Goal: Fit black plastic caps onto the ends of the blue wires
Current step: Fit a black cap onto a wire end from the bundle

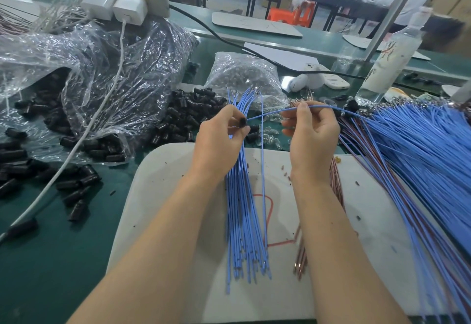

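Observation:
My left hand (221, 136) pinches a small black plastic cap (242, 121) between thumb and forefinger and also clasps a bundle of blue wires (242, 211) that hangs down over the white board. My right hand (312, 130) pinches a single blue wire (274, 112), whose left tip points at the cap's opening and just touches it. That wire arches right towards the large heap of blue wires (418, 145). Loose black caps (186, 117) lie piled to the left of my hands.
A white work board (163, 196) lies on the green table. Clear plastic bags (107, 74) spill black caps at left, beside a white charging cable (76, 145). A bag of small clear parts (244, 76), a spray bottle (390, 61) and reddish-brown wires (336, 183) sit behind and to the right.

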The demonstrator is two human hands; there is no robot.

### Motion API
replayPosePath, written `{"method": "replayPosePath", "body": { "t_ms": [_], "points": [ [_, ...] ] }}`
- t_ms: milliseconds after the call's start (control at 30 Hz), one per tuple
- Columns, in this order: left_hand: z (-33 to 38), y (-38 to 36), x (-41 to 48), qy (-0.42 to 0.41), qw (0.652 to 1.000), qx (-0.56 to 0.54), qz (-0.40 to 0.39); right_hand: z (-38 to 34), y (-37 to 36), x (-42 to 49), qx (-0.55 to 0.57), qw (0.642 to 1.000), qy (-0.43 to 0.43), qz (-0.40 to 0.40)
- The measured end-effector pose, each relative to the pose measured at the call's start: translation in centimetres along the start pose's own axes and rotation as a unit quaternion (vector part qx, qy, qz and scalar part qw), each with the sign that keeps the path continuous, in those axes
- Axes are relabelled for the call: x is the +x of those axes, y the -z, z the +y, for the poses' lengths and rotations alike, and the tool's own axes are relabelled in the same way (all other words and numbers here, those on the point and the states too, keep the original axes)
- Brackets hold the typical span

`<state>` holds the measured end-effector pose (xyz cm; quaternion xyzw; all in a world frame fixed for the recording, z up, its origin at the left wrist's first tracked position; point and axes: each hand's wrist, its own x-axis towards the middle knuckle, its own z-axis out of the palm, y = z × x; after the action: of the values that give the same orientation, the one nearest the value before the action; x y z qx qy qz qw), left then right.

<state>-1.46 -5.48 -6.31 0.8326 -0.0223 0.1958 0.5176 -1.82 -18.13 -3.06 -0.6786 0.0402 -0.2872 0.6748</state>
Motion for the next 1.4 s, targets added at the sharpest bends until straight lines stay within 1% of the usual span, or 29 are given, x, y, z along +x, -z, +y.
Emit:
{"method": "replayPosePath", "body": {
  "t_ms": [167, 467, 600, 667, 833, 1000, 1100, 1233, 1300, 1400],
  "points": [
    [-0.1, -0.2, 0.0, -0.011, 1.000, 0.026, 0.010, -0.1, 0.0, -0.1, -0.013, 1.000, 0.014, -0.006],
    [0.0, -0.2, -0.2, -0.027, 0.994, 0.099, 0.026, -0.1, -0.2, -0.6, -0.094, 0.993, 0.074, -0.028],
    [0.2, -0.2, -0.3, -0.038, 0.993, 0.108, 0.021, 0.0, -0.3, -0.7, -0.117, 0.986, 0.114, -0.038],
    [0.3, -0.3, -0.4, -0.049, 0.993, 0.110, 0.015, 0.0, -0.3, -0.7, -0.119, 0.985, 0.121, -0.041],
    [0.3, -0.2, -0.3, -0.101, 0.988, 0.119, -0.002, 0.0, -0.2, -0.5, -0.092, 0.990, 0.081, -0.064],
    [0.9, -0.5, -0.5, -0.139, 0.982, 0.129, 0.007, 0.1, -0.4, -0.6, -0.086, 0.990, 0.057, -0.100],
    [1.2, -0.4, -0.5, -0.133, 0.986, 0.102, 0.001, 0.4, -0.4, -0.3, -0.067, 0.992, 0.023, -0.101],
    [1.7, 0.1, -0.6, -0.117, 0.993, 0.032, -0.005, 0.6, -0.2, 0.2, -0.034, 0.997, -0.007, -0.068],
    [1.8, 0.1, -0.6, -0.110, 0.994, 0.022, -0.016, 0.6, -0.2, 0.3, -0.021, 0.998, -0.015, -0.064],
    [1.9, 0.1, -0.7, -0.106, 0.994, 0.023, -0.023, 0.6, -0.2, 0.3, -0.031, 0.997, -0.019, -0.070]
  ]
}}
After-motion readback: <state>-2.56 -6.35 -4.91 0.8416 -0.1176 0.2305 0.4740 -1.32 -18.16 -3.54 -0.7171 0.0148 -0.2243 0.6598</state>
